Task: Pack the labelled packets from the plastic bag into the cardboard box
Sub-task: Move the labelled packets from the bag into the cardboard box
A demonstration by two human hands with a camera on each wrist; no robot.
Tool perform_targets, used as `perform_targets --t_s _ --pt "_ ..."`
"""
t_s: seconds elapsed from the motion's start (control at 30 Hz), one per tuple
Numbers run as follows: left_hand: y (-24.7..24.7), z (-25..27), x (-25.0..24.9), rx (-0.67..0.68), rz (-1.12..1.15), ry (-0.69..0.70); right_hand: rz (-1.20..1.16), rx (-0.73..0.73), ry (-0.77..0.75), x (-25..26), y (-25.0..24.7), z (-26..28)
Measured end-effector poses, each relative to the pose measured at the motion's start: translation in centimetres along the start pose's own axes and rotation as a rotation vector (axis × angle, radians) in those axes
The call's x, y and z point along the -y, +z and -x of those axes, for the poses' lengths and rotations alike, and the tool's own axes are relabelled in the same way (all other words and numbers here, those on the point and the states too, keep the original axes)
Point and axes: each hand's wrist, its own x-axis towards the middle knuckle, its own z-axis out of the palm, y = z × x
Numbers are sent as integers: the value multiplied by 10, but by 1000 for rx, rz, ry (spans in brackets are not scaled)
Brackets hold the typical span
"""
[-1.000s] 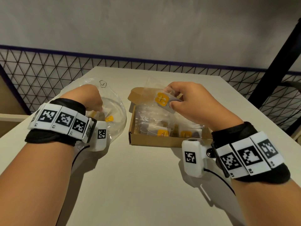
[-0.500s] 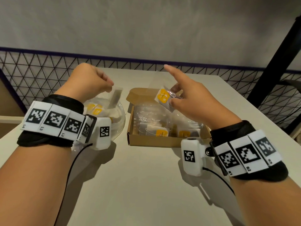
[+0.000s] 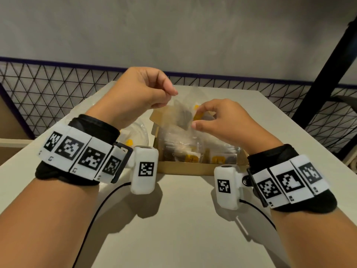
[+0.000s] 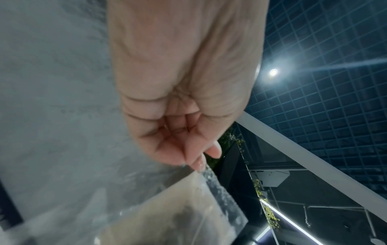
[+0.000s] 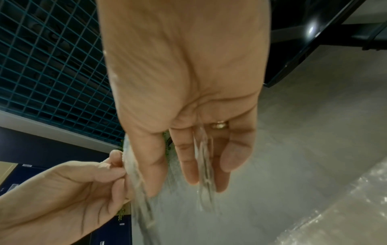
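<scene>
My left hand (image 3: 172,93) pinches the top corner of a clear packet (image 3: 180,116), which hangs over the far end of the open cardboard box (image 3: 193,168). In the left wrist view the fingertips (image 4: 199,164) grip that packet (image 4: 178,210) by its edge. My right hand (image 3: 194,119) is just right of it, with thumb and forefinger at its lower edge. It keeps a second yellow-labelled packet (image 3: 199,115) clamped between its fingers (image 5: 204,159). Several labelled packets (image 3: 193,156) lie in the box. The plastic bag (image 3: 136,135) lies left of the box, mostly hidden behind my left wrist.
The box and bag sit on a pale table (image 3: 183,219) whose near half is bare. A wire mesh fence (image 3: 48,89) runs behind the table. A black post (image 3: 324,74) rises at the right, past the table's far right corner.
My left hand has lifted a clear packet out of the bag and carried it right, over the box, up to the right hand. The right hand kept its labelled packet and dropped slightly.
</scene>
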Motion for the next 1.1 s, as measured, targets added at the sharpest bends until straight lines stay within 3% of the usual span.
perform_targets --t_s 0.4,0.6,0.73,0.83,0.9,1.0,1.1 --pt "7 -2 6 128 310 84 -116 73 -106 5 -10 5" --pt "10 -2 5 171 405 76 -323 86 -129 13 -12 8" --pt "14 -2 1 121 373 31 -311 -49 -101 10 -13 6" --pt "15 -5 2 46 358 -77 -335 -216 -54 5 -15 3" --pt "15 -5 3 82 309 -139 -360 -294 -22 1 -16 1" --pt "20 -3 6 158 120 -149 -354 -291 8 2 -15 0" --pt "25 -1 7 89 9 -116 -269 -199 10 4 -16 3"
